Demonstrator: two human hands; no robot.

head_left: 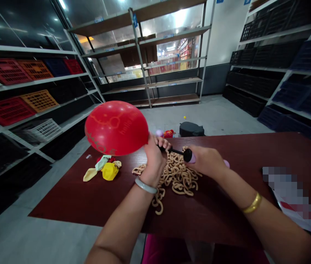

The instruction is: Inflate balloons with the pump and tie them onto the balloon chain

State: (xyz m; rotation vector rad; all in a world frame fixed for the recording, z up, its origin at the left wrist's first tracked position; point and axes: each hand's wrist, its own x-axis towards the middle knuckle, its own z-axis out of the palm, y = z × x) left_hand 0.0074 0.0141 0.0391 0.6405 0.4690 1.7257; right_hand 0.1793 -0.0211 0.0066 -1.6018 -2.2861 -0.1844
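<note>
A large inflated red balloon (117,128) with faint printed lettering extends to the left of my left hand (155,156). That hand is closed around the balloon's neck, at the black end of a hand balloon pump (187,155). My right hand (207,161) wraps around the pump's purple body; a black rod spans the gap between my hands. Below them, a heap of beige curved, C-shaped pieces (178,181) lies on the dark red-brown table (70,201). To the left rest several uninflated balloons, including a yellow one (110,171) and a cream one (89,175).
At the right of the table lies a flat, partly blurred item (295,198). Past the far edge are a dark grey object (191,129) and a small red item (168,133). Shelves with crates (7,69) line the left; dark bins stand at right.
</note>
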